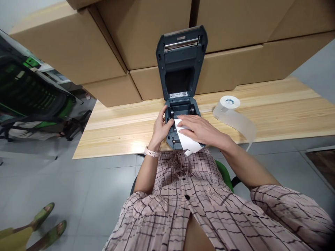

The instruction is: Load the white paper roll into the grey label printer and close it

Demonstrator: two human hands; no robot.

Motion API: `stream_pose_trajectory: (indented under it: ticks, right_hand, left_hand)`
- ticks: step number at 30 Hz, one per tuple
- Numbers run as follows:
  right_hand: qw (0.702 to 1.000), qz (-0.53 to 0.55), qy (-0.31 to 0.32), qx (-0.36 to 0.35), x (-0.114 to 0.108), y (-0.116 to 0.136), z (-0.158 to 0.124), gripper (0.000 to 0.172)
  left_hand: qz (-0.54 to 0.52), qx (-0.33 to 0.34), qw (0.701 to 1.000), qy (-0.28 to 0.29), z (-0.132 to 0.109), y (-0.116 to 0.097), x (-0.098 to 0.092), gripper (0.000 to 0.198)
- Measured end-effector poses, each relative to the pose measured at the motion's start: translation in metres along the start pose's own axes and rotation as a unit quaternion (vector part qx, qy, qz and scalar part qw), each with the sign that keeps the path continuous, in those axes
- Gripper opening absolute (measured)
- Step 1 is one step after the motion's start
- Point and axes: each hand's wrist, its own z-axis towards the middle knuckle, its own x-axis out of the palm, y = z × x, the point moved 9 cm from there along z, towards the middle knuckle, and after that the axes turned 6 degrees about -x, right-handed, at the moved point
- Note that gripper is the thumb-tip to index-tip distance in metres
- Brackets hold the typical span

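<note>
A dark grey label printer [169, 141] stands near the table's front edge, its lid [180, 62] swung up and back. My left hand [160, 128] grips the printer's left side wall, thumb reaching over the inside and index finger along the edge. White label paper [187, 142] lies across the front part of the printer, its torn-looking end hanging over the front edge. My right hand [200, 129] holds this paper from above, fingers curved over it. Behind my fingers, black roll holders [192, 109] show inside the printer. Whatever is under my right palm is hidden.
A roll of translucent whitish strip [230, 101] stands to the right, its loose end trailing over the table's front edge. Large cardboard boxes [146, 35] are stacked behind the printer on the wooden table [117, 122]. Another person's feet in green sandals [43, 215] are at lower left.
</note>
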Motion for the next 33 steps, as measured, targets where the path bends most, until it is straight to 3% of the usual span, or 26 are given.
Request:
stream_pose_trajectory:
  ticks: [6,17,33]
  right_hand:
    - [0.997,-0.066,-0.021,-0.02,0.0,0.022,-0.018,0.042]
    - [0.966,-0.218,-0.133,-0.047,0.015,0.062,-0.038,0.041]
    - [0.956,-0.183,-0.226,-0.044,0.011,0.066,-0.048,0.031]
  left_hand:
    - [-0.014,0.0,1.0,-0.009,0.001,0.0,-0.001,0.065]
    - [-0.035,-0.009,0.999,-0.018,0.004,0.01,-0.003,0.064]
    - [-0.042,-0.029,0.999,-0.001,0.001,0.01,0.0,0.068]
